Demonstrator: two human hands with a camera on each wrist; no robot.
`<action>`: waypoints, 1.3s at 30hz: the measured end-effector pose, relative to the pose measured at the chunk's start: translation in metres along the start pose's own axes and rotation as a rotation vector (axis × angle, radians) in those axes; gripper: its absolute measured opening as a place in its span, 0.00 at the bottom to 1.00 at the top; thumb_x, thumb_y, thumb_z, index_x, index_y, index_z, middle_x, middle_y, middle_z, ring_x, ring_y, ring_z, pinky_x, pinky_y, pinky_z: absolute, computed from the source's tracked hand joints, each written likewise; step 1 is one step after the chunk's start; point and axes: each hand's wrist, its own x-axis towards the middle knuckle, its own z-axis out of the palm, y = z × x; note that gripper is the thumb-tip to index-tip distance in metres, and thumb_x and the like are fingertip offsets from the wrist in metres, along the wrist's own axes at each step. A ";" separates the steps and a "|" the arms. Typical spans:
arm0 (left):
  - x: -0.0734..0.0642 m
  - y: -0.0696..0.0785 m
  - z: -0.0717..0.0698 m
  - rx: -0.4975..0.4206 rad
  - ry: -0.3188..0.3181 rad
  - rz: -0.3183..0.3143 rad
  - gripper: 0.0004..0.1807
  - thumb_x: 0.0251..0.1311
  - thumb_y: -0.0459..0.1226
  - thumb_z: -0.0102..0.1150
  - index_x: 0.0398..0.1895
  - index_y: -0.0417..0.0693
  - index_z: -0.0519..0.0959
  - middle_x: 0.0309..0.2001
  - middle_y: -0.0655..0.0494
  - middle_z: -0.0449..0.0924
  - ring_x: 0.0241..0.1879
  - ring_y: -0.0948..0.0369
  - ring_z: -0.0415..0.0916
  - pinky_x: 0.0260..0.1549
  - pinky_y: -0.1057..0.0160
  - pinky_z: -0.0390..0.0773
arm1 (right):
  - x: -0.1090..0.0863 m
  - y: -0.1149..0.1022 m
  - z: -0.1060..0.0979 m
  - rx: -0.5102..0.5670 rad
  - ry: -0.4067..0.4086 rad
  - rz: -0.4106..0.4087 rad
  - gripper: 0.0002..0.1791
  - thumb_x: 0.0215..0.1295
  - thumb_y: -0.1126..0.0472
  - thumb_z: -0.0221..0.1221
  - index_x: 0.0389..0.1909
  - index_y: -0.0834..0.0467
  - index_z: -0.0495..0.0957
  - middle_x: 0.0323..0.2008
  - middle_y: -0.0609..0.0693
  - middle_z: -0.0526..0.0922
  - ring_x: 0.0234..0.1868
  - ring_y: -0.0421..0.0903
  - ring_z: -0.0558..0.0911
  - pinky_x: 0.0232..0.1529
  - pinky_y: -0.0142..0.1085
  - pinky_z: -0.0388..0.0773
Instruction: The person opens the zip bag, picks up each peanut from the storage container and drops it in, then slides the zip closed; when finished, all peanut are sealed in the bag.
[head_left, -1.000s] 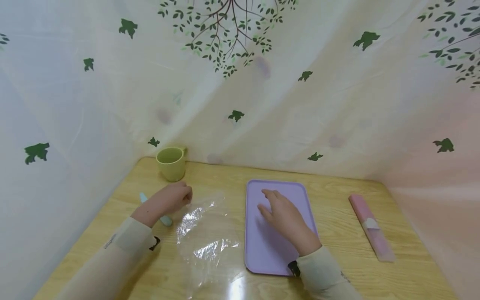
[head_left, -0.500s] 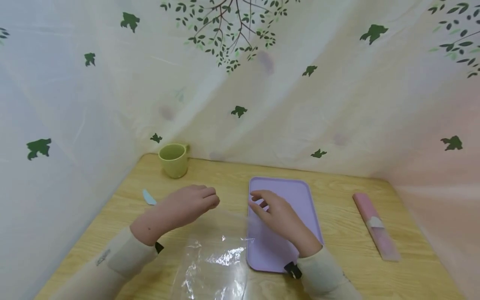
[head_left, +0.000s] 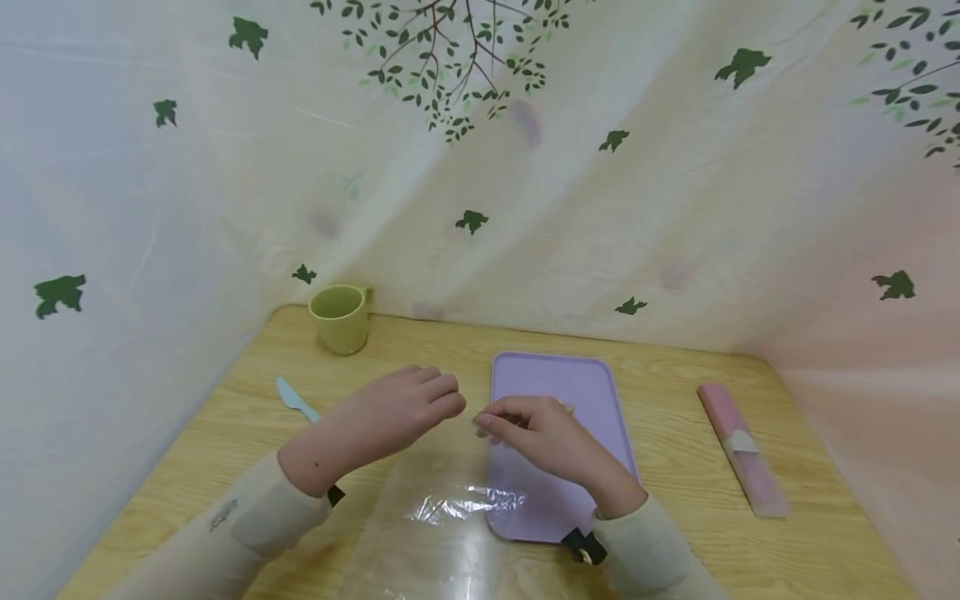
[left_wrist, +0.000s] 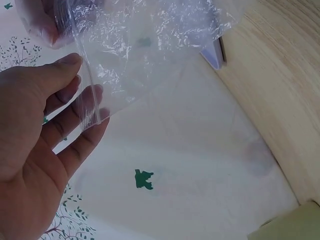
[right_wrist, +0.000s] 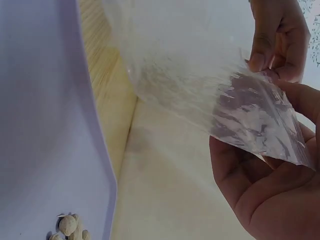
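My left hand (head_left: 386,429) pinches the zip-top edge of a clear plastic zip bag (head_left: 465,508) between thumb and fingers. In the left wrist view the bag's zip strip (left_wrist: 85,55) runs from these fingers up toward the other hand. My right hand (head_left: 551,442) grips the same edge from the right, thumb and fingers curled in. The bag hangs down between both hands, over the table and the left side of a purple tray (head_left: 558,371). In the right wrist view several small tan things like unshelled peanuts (right_wrist: 68,226) lie on the tray, mostly hidden behind my hand from above.
A green mug (head_left: 341,325) stands at the back left of the wooden table (head_left: 645,379). A light blue plastic knife (head_left: 291,395) lies partly under my left forearm. To the right of the tray is a long pink case (head_left: 738,450) with a white band. Patterned curtains (head_left: 420,208) enclose the table.
The bag, flat on the table earlier, is lifted and hangs between the hands. My left hand has moved right, toward my right hand, whose fingers have closed from an open pose onto the bag's edge.
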 end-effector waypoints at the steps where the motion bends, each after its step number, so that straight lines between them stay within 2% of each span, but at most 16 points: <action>1: 0.001 0.001 -0.001 0.010 -0.001 0.004 0.13 0.64 0.27 0.68 0.45 0.51 0.79 0.39 0.62 0.77 0.36 0.63 0.74 0.35 0.69 0.79 | 0.000 -0.001 0.000 0.004 -0.003 0.000 0.12 0.81 0.48 0.59 0.49 0.46 0.90 0.43 0.48 0.93 0.45 0.50 0.90 0.46 0.32 0.88; 5: 0.004 0.004 -0.003 0.038 0.003 0.029 0.13 0.64 0.29 0.70 0.45 0.52 0.79 0.39 0.62 0.78 0.37 0.63 0.75 0.36 0.68 0.79 | 0.000 -0.002 -0.002 -0.011 -0.013 0.008 0.11 0.81 0.49 0.60 0.45 0.45 0.90 0.41 0.45 0.93 0.44 0.49 0.90 0.45 0.31 0.87; 11: 0.006 0.008 -0.002 0.059 0.017 0.052 0.14 0.63 0.29 0.72 0.44 0.53 0.79 0.40 0.63 0.78 0.37 0.63 0.75 0.37 0.68 0.79 | -0.001 -0.003 -0.003 -0.078 -0.029 -0.001 0.09 0.79 0.52 0.63 0.41 0.48 0.91 0.38 0.50 0.93 0.38 0.37 0.86 0.41 0.28 0.84; 15: 0.007 0.011 -0.002 0.082 0.024 0.063 0.13 0.63 0.31 0.72 0.43 0.54 0.78 0.39 0.62 0.77 0.37 0.64 0.75 0.38 0.68 0.79 | -0.002 -0.004 -0.002 -0.108 -0.035 0.012 0.08 0.77 0.54 0.63 0.42 0.49 0.91 0.39 0.52 0.93 0.36 0.35 0.85 0.38 0.28 0.83; 22: 0.010 0.015 0.001 0.103 0.065 0.071 0.10 0.66 0.32 0.71 0.40 0.54 0.78 0.38 0.63 0.78 0.37 0.63 0.76 0.40 0.66 0.81 | -0.002 -0.006 -0.001 -0.138 -0.033 0.030 0.08 0.75 0.53 0.65 0.40 0.52 0.90 0.34 0.42 0.90 0.36 0.35 0.84 0.37 0.28 0.81; 25: 0.011 0.016 0.004 0.105 0.094 0.069 0.10 0.66 0.33 0.72 0.40 0.54 0.79 0.38 0.63 0.79 0.38 0.63 0.78 0.43 0.65 0.83 | -0.002 -0.007 0.000 -0.143 -0.029 0.018 0.07 0.74 0.56 0.65 0.39 0.52 0.89 0.34 0.41 0.89 0.36 0.33 0.84 0.38 0.27 0.82; 29: 0.011 0.017 0.008 0.078 0.158 0.054 0.11 0.64 0.43 0.76 0.43 0.56 0.82 0.42 0.65 0.84 0.45 0.62 0.82 0.53 0.62 0.85 | -0.003 -0.005 0.001 -0.104 -0.017 0.013 0.07 0.75 0.58 0.63 0.40 0.55 0.89 0.35 0.45 0.89 0.35 0.33 0.84 0.38 0.28 0.84; 32: 0.012 0.017 0.011 0.047 0.200 0.048 0.14 0.63 0.49 0.77 0.46 0.57 0.83 0.44 0.66 0.86 0.49 0.62 0.84 0.61 0.58 0.84 | -0.005 -0.003 0.000 -0.030 -0.029 0.013 0.10 0.78 0.58 0.61 0.43 0.59 0.88 0.37 0.50 0.90 0.35 0.36 0.84 0.38 0.30 0.86; 36: 0.012 0.016 0.012 0.003 0.243 0.075 0.10 0.65 0.43 0.74 0.45 0.56 0.83 0.44 0.66 0.87 0.49 0.63 0.84 0.63 0.57 0.83 | -0.007 0.000 -0.002 0.056 -0.064 0.019 0.13 0.81 0.55 0.61 0.46 0.60 0.86 0.39 0.54 0.89 0.37 0.40 0.85 0.41 0.36 0.88; 39: 0.011 0.015 0.011 -0.026 0.277 0.113 0.07 0.66 0.36 0.72 0.43 0.55 0.84 0.43 0.65 0.87 0.48 0.63 0.84 0.63 0.57 0.83 | -0.008 0.002 -0.005 0.110 -0.088 0.049 0.14 0.81 0.52 0.61 0.46 0.58 0.86 0.40 0.52 0.89 0.40 0.42 0.85 0.45 0.38 0.88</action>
